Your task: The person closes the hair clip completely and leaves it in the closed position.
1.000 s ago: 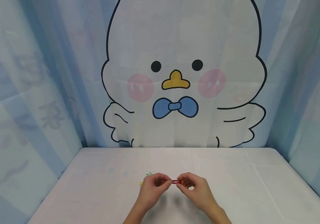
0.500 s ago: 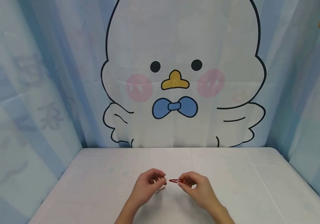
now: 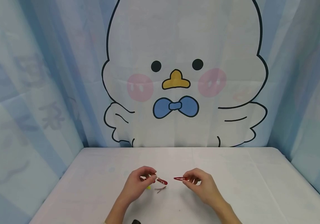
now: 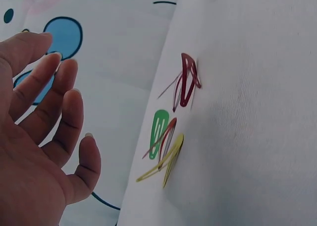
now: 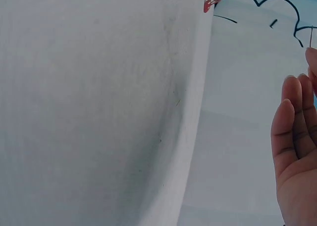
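Fingers first: how do they stand?

"The right hand [image 3: 203, 186] pinches a slim red clip [image 3: 178, 179], right of the loose red clip [image 3: 162, 181]; the right wrist view cuts that grip off. The left hand [image 3: 137, 185], left of the loose clip, has its fingers loosely bent, tips apart."

"What's hard to make out?"

"How many clips make up the tangle at the loose one. Left of it, the left hand mostly covers a green clip [image 4: 159, 132], a yellow clip [image 4: 174, 154] and another red clip [image 4: 170, 132]. Nearer the person than it, a dark object [image 3: 136, 221] is cut off."

"Surroundings?"

"White-covered table [image 3: 238, 186] under it; beyond, a curtain [image 3: 17, 93] with a cartoon bird [image 3: 188, 40]."
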`<action>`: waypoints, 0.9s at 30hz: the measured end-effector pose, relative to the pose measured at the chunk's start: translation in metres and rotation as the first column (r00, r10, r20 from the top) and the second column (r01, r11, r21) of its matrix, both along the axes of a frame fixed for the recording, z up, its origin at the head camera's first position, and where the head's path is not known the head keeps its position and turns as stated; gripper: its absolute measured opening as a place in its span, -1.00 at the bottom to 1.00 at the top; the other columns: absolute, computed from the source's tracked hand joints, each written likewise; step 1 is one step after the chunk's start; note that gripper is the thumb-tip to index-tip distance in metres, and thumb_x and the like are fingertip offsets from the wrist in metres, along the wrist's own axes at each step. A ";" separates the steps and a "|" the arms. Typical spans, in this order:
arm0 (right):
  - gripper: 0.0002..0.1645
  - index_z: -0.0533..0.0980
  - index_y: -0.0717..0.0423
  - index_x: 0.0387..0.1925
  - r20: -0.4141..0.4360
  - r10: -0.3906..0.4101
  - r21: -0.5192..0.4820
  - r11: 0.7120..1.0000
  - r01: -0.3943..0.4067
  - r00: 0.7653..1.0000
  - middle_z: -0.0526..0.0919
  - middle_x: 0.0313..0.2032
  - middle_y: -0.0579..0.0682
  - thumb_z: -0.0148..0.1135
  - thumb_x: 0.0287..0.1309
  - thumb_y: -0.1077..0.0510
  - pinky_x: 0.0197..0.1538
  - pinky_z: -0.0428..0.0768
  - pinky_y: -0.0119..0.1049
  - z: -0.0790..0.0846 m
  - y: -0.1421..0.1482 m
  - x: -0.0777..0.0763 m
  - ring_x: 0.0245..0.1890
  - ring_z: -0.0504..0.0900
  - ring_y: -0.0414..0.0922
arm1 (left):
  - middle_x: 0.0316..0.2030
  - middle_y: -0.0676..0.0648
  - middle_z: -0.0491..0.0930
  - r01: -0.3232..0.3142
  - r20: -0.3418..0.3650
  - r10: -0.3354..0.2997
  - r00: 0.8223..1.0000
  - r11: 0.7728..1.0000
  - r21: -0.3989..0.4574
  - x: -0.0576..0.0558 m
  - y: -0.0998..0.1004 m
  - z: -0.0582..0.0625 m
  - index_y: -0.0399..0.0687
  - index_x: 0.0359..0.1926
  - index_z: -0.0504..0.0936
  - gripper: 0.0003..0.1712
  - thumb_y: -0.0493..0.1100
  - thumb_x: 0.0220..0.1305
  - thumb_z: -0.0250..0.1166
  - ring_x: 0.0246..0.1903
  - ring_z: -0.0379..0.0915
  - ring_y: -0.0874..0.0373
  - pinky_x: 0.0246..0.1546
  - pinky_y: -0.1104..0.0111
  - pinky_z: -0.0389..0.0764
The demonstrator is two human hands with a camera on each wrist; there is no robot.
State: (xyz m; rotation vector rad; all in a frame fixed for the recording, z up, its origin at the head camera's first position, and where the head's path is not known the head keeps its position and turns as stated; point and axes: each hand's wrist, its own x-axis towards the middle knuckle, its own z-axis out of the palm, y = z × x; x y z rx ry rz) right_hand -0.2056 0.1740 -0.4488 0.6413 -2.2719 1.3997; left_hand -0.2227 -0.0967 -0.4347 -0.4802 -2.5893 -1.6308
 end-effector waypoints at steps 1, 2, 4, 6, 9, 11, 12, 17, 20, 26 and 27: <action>-0.72 0.67 -0.02 -0.28 0.017 -0.004 0.004 1.000 0.004 1.000 0.64 -0.39 -0.24 0.54 0.00 0.34 -0.36 0.56 -0.36 0.001 0.001 0.000 -0.43 0.56 -0.27 | -0.25 0.08 0.64 0.001 0.003 -0.001 1.000 1.000 -0.005 -0.001 -0.003 -0.001 -0.13 -0.05 0.68 -0.77 -0.12 0.36 0.36 -0.19 0.49 0.08 -0.18 0.33 0.54; -0.72 0.67 -0.03 -0.29 0.034 -0.008 0.007 1.000 0.008 0.999 0.64 -0.38 -0.24 0.53 0.01 0.34 -0.35 0.56 -0.36 0.001 0.003 0.000 -0.42 0.56 -0.27 | -0.25 0.07 0.64 -0.001 0.007 0.001 1.000 1.000 -0.010 -0.002 -0.006 -0.001 -0.13 -0.05 0.68 -0.78 -0.12 0.36 0.36 -0.20 0.49 0.08 -0.21 0.33 0.54; -0.73 0.67 -0.03 -0.29 0.050 -0.014 0.013 1.000 0.013 0.999 0.63 -0.38 -0.25 0.53 0.01 0.34 -0.33 0.56 -0.36 0.002 0.006 -0.001 -0.41 0.56 -0.26 | -0.26 0.06 0.64 -0.008 0.017 0.009 1.000 1.000 -0.024 -0.005 -0.011 -0.003 -0.14 -0.05 0.68 -0.78 -0.13 0.36 0.35 -0.21 0.49 0.08 -0.25 0.33 0.54; -0.73 0.67 -0.02 -0.29 0.044 -0.015 0.021 1.000 0.014 0.999 0.64 -0.38 -0.24 0.53 0.01 0.35 -0.33 0.56 -0.36 0.002 0.009 -0.001 -0.41 0.56 -0.25 | -0.24 0.04 0.62 -0.025 0.032 0.026 0.999 0.999 -0.037 -0.006 -0.016 -0.004 -0.16 -0.05 0.67 -0.78 -0.15 0.37 0.35 -0.20 0.48 0.07 -0.27 0.33 0.54; -0.73 0.67 0.00 -0.31 0.019 -0.019 0.031 0.999 0.018 1.000 0.65 -0.39 -0.22 0.54 -0.02 0.36 -0.34 0.55 -0.35 0.001 0.013 -0.003 -0.42 0.57 -0.26 | -0.23 0.04 0.62 -0.052 0.052 0.056 0.997 0.996 -0.070 -0.009 -0.023 -0.008 -0.14 -0.06 0.67 -0.80 -0.16 0.36 0.35 -0.21 0.47 0.08 -0.27 0.31 0.55; -0.73 0.67 0.01 -0.32 0.006 -0.021 0.037 0.999 0.021 1.000 0.64 -0.40 -0.23 0.54 -0.03 0.37 -0.35 0.55 -0.36 0.001 0.016 -0.005 -0.43 0.57 -0.27 | -0.23 0.04 0.62 -0.064 0.061 0.069 0.996 0.994 -0.089 -0.010 -0.027 -0.010 -0.13 -0.07 0.68 -0.82 -0.18 0.35 0.36 -0.22 0.47 0.09 -0.26 0.30 0.56; -0.73 0.67 0.01 -0.32 0.003 -0.024 0.040 0.999 0.024 1.000 0.64 -0.40 -0.24 0.54 -0.03 0.37 -0.36 0.54 -0.36 0.000 0.017 -0.006 -0.43 0.56 -0.27 | -0.24 0.04 0.62 -0.068 0.065 0.075 0.995 0.993 -0.097 -0.010 -0.029 -0.011 -0.12 -0.08 0.68 -0.83 -0.18 0.35 0.36 -0.22 0.47 0.09 -0.26 0.29 0.56; -0.74 0.67 0.04 -0.33 -0.004 -0.034 0.055 0.998 0.034 0.999 0.63 -0.43 -0.26 0.53 -0.05 0.37 -0.37 0.53 -0.36 -0.002 0.025 -0.010 -0.45 0.56 -0.28 | -0.24 0.05 0.62 -0.073 0.080 0.085 0.993 0.988 -0.137 -0.012 -0.036 -0.015 -0.10 -0.11 0.68 -0.83 -0.20 0.30 0.40 -0.25 0.46 0.11 -0.26 0.27 0.54; -0.74 0.68 0.02 -0.33 0.015 -0.046 0.068 0.997 0.045 0.999 0.62 -0.43 -0.27 0.54 -0.05 0.36 -0.36 0.53 -0.37 -0.002 0.030 -0.010 -0.44 0.56 -0.28 | -0.24 0.05 0.62 -0.069 0.090 0.084 0.992 0.985 -0.158 -0.013 -0.039 -0.017 -0.10 -0.11 0.68 -0.82 -0.21 0.28 0.42 -0.26 0.46 0.12 -0.27 0.28 0.54; -0.74 0.68 0.02 -0.33 0.092 -0.082 0.091 0.993 0.074 0.992 0.61 -0.43 -0.26 0.54 -0.04 0.36 -0.34 0.54 -0.36 0.000 0.037 -0.011 -0.43 0.55 -0.27 | -0.22 0.05 0.63 -0.043 0.100 0.063 0.993 0.982 -0.186 -0.016 -0.046 -0.019 -0.08 -0.12 0.67 -0.82 -0.23 0.27 0.42 -0.27 0.46 0.12 -0.25 0.28 0.55; -0.75 0.68 0.02 -0.33 0.108 -0.087 0.096 0.992 0.077 0.990 0.61 -0.43 -0.26 0.54 -0.03 0.36 -0.33 0.54 -0.36 0.001 0.038 -0.012 -0.42 0.54 -0.27 | -0.23 0.05 0.63 -0.039 0.101 0.060 0.993 0.980 -0.194 -0.017 -0.047 -0.019 -0.07 -0.12 0.67 -0.82 -0.24 0.26 0.43 -0.27 0.46 0.12 -0.25 0.28 0.55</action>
